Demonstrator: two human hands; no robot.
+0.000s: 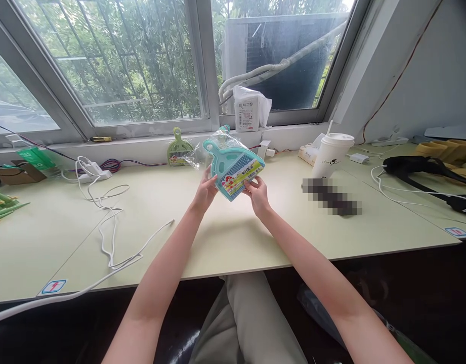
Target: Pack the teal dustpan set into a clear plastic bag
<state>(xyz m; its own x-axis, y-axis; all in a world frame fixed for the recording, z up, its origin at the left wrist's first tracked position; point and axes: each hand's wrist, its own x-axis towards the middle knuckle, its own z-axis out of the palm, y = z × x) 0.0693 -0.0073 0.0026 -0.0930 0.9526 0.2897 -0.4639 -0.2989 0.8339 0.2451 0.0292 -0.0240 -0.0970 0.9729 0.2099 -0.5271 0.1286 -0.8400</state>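
Observation:
Between my two hands, raised above the table, is a teal mini dustpan and brush set (233, 169) with a yellow-green printed label. Clear plastic wrapping shows around its upper left. My left hand (206, 191) grips its left side, the thumb near the front edge. At the lower right corner, the fingers and thumb of my right hand (257, 194) pinch it by the label. Behind it and to the left, a green dustpan and brush set (178, 151) leans against the window ledge.
White cables (113, 237) and a power strip (92, 174) lie on the left of the table (225, 242). On the right stand a white cup with a straw (333, 154), a blurred dark object (331, 197) and black straps (415, 177). A box (248, 112) rests on the sill.

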